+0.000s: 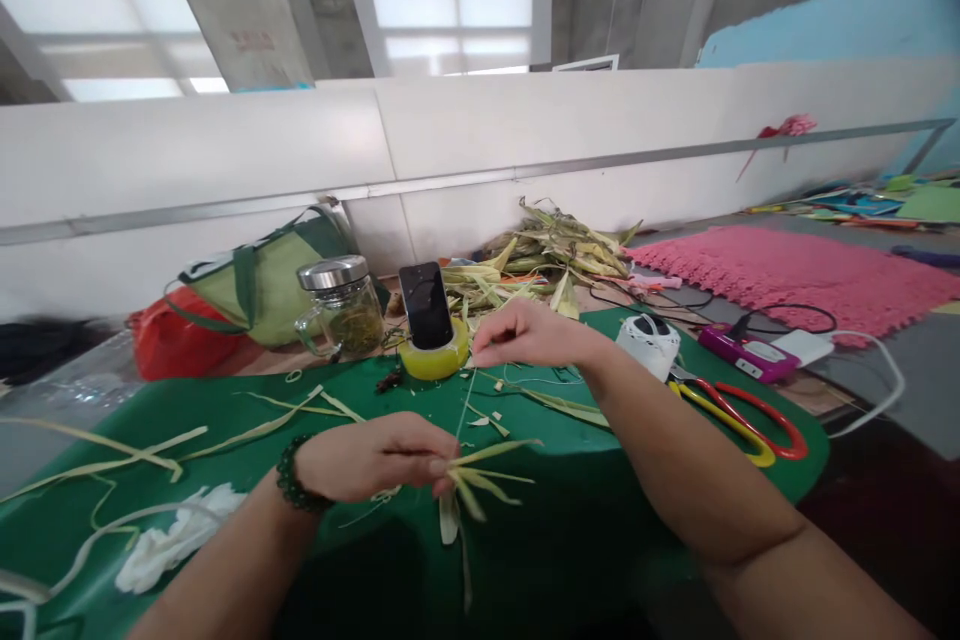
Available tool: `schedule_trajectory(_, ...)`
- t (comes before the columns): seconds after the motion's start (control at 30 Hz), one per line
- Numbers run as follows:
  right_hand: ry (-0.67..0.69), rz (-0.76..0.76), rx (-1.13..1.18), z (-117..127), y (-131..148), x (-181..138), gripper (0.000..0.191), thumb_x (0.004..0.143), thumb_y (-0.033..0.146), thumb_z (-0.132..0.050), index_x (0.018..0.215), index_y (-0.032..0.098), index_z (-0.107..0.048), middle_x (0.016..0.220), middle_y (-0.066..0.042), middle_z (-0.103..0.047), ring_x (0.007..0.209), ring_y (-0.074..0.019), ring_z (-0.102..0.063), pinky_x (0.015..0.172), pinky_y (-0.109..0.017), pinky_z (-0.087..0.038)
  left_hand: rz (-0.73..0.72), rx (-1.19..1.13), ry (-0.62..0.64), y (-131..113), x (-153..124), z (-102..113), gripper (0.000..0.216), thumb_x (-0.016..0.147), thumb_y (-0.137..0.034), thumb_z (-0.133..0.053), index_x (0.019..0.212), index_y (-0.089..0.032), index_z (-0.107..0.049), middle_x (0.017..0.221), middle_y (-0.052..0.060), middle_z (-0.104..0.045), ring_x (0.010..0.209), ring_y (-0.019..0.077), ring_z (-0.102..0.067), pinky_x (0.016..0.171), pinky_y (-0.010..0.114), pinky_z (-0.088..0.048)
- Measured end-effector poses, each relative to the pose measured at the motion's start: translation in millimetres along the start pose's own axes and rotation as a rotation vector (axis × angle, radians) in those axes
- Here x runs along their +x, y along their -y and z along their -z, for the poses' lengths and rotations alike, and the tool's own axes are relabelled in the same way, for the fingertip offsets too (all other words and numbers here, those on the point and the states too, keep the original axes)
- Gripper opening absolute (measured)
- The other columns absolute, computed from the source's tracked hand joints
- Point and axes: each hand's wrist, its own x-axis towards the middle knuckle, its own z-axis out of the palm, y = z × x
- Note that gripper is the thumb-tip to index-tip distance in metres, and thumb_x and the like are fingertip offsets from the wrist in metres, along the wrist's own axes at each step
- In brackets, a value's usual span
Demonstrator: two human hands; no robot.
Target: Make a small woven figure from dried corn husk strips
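Note:
My left hand (394, 458), with a dark green bead bracelet at the wrist, pinches a small bundle of corn husk strips (480, 482) over the table's front part. The strips fan out to the right and hang down. From the bundle a thin pale thread (466, 402) runs up, pulled straight. My right hand (517, 332) is closed on its upper end, fingertips pressed together, just right of the yellow tape roll. Loose husk strips (570, 407) and small scraps lie on the green tabletop (360, 400).
A phone (426, 305) leans upright in a yellow tape roll (427, 360) beside a lidded glass jar (341, 310). Scissors (739, 420), a white thread spool (649, 345) and a purple power bank (750, 355) sit right. Behind lies a husk pile (555, 245); white gloves (180, 535) lie left.

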Motion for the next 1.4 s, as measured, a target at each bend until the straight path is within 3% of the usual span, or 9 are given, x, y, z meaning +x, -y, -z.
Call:
schedule_trajectory(0.17,-0.106,-0.129,0.221,23,-25,-1,0.023,0.070,0.037,-0.065,0.071,0.014,-0.066,0.059,0.003,-0.055,0.052,-0.0076,-0.042,0.050,-0.022,-0.033,-0.302,-0.673,-0.516,1,-9,12,0.032,0.071,-0.033,-0.070,0.052,-0.018,-0.049,0.046,-0.007,-0.029,0.040,0.0056,-0.021,0.039,0.018,-0.023)
schedule_trajectory(0.33,-0.416,-0.536,-0.095,44,-51,-5,0.013,0.069,0.026,-0.066,0.070,0.014,-0.068,0.056,-0.003,-0.059,0.054,-0.0136,-0.051,0.053,-0.025,-0.038,-0.364,-0.776,-0.902,1,-9,29,0.026,0.077,-0.021,-0.064,0.059,-0.017,-0.046,0.050,-0.009,-0.022,0.043,0.0051,-0.013,0.040,0.014,-0.024)
schedule_trajectory(0.47,-0.664,-0.367,-0.167,17,-41,6,0.033,0.070,0.013,-0.056,0.101,0.016,-0.066,0.105,-0.010,-0.066,0.081,-0.0191,-0.060,0.069,-0.028,-0.046,-0.106,-0.607,-0.848,9,0,22,0.024,0.075,-0.029,-0.066,0.064,-0.015,-0.051,0.050,-0.009,-0.026,0.042,0.0035,-0.017,0.038,0.013,-0.017)
schedule_trajectory(0.63,-0.094,-0.112,0.523,-50,-6,22,0.037,0.068,0.013,-0.054,0.104,0.016,-0.059,0.092,-0.005,-0.066,0.068,-0.0138,-0.062,0.064,-0.027,-0.051,0.009,-0.485,-0.701,14,15,-1,0.034,0.076,-0.045,-0.061,0.065,-0.015,-0.049,0.051,-0.007,-0.036,0.043,0.0043,-0.028,0.039,0.014,-0.022)
schedule_trajectory(0.7,-0.095,-0.116,0.558,-62,-1,23,0.026,0.070,0.015,-0.056,0.095,0.015,-0.058,0.080,-0.002,-0.064,0.066,-0.0130,-0.062,0.060,-0.025,-0.050,0.019,-0.493,-0.693,13,17,-2,0.035,0.076,-0.045,-0.062,0.065,-0.015,-0.048,0.051,-0.008,-0.036,0.043,0.0039,-0.027,0.039,0.014,-0.020)
schedule_trajectory(0.9,-0.188,-0.179,0.302,-48,-2,17,0.012,0.078,0.025,-0.054,0.077,0.014,-0.058,0.055,0.004,-0.052,0.042,-0.0083,-0.050,0.045,-0.020,-0.040,-0.023,-0.643,-0.652,13,17,3,0.031,0.077,-0.038,-0.063,0.064,-0.015,-0.045,0.051,-0.009,-0.028,0.042,0.0026,-0.017,0.039,0.013,-0.015)
schedule_trajectory(1.17,-0.254,-0.143,0.255,-50,-15,23,0.017,0.080,0.029,-0.050,0.069,0.017,-0.051,0.050,0.006,-0.041,0.044,-0.0076,-0.037,0.045,-0.020,-0.029,-0.095,-0.773,-0.577,9,20,-5,0.023,0.080,-0.029,-0.059,0.067,-0.016,-0.045,0.051,-0.010,-0.025,0.041,0.0031,-0.013,0.039,0.014,-0.013)
schedule_trajectory(1.3,-0.366,-0.009,-0.149,-63,-16,22,0.019,0.084,0.025,-0.048,0.072,0.015,-0.059,0.062,0.001,-0.054,0.057,-0.0103,-0.046,0.055,-0.022,-0.031,-0.079,-0.512,-0.775,17,21,0,0.027,0.085,-0.035,-0.048,0.065,-0.018,-0.041,0.051,-0.009,-0.022,0.042,0.0063,-0.015,0.041,0.017,-0.016)
schedule_trajectory(1.4,-0.337,0.022,-0.498,-74,-7,15,0.025,0.089,0.024,-0.041,0.080,0.016,-0.063,0.069,-0.003,-0.063,0.059,-0.0124,-0.051,0.055,-0.024,-0.028,-0.007,0.020,-0.955,23,24,2,0.029,0.086,-0.031,-0.040,0.060,-0.020,-0.038,0.052,-0.006,-0.029,0.047,0.0101,-0.028,0.048,0.021,-0.025)
